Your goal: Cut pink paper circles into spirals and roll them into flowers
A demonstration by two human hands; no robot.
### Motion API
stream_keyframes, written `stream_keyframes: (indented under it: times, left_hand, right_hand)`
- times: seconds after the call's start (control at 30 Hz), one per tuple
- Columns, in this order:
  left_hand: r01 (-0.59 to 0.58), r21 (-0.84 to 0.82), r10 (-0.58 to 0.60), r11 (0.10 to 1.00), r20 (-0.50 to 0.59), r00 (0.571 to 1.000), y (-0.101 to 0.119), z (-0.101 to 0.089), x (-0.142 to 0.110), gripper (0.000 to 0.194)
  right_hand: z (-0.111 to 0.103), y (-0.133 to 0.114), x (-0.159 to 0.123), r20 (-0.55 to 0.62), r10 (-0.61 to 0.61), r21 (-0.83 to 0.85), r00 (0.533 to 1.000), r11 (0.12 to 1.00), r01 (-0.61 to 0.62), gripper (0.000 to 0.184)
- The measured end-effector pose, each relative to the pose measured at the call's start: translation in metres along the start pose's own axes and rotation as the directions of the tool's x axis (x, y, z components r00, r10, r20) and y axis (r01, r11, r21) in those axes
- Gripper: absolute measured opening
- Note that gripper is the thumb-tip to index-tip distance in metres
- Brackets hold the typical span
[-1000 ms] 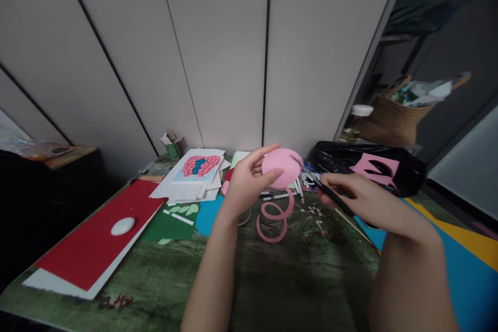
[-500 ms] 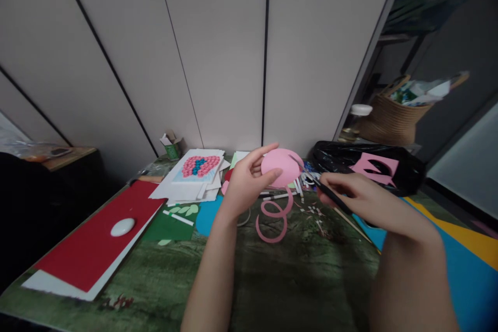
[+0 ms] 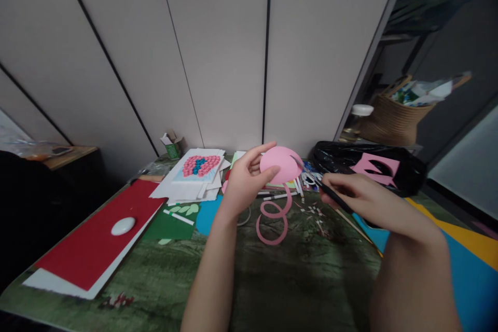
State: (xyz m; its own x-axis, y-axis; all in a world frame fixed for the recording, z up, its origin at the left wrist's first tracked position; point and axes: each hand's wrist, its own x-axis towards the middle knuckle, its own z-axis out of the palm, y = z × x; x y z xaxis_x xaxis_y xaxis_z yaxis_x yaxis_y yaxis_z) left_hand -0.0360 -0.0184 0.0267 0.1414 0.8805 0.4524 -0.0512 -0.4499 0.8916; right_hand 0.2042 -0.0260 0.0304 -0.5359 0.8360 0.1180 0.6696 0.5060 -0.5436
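Between thumb and fingers, my left hand (image 3: 249, 174) grips a round of pink paper (image 3: 280, 165) above the table. A narrow pink paper strip (image 3: 286, 212) hangs from it in a loose spiral. My right hand (image 3: 346, 192) is closed around black-handled scissors (image 3: 330, 193). The scissors' blades lie at the round's right edge, where a thin curved band is partly parted from it. The handle loops are mostly hidden by my right fingers.
A red sheet (image 3: 105, 231) bears a white oval object (image 3: 123, 226) at left. Beaded artwork (image 3: 198, 167) lies on white papers. Pink offcuts (image 3: 375, 167) rest on a black plastic bag (image 3: 334, 154). Paper scraps (image 3: 315, 212) litter the green table (image 3: 303, 280). Blue card (image 3: 470, 280) is at right.
The pink round has shifted slightly left and up with my left hand. The scissors remain at its right edge, and the hanging spiral has swayed a little.
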Motion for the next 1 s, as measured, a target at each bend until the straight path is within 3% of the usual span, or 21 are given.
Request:
stream_keyframes:
  times: [0.43, 1.0]
  left_hand:
    - [-0.028, 0.026, 0.029, 0.999, -0.024, 0.999, -0.0006, -0.0007, 0.0005, 0.045]
    - [-0.027, 0.1, 0.018, 0.995, 0.085, 0.996, -0.0007, -0.0024, -0.001, 0.043]
  right_hand:
    - [-0.0004, -0.001, -0.0003, 0.013, 0.027, 0.072, 1.0, 0.997, -0.028, 0.026]
    - [-0.0002, -0.0026, 0.0002, 0.024, 0.016, 0.003, 1.0, 1.0, -0.016, 0.025]
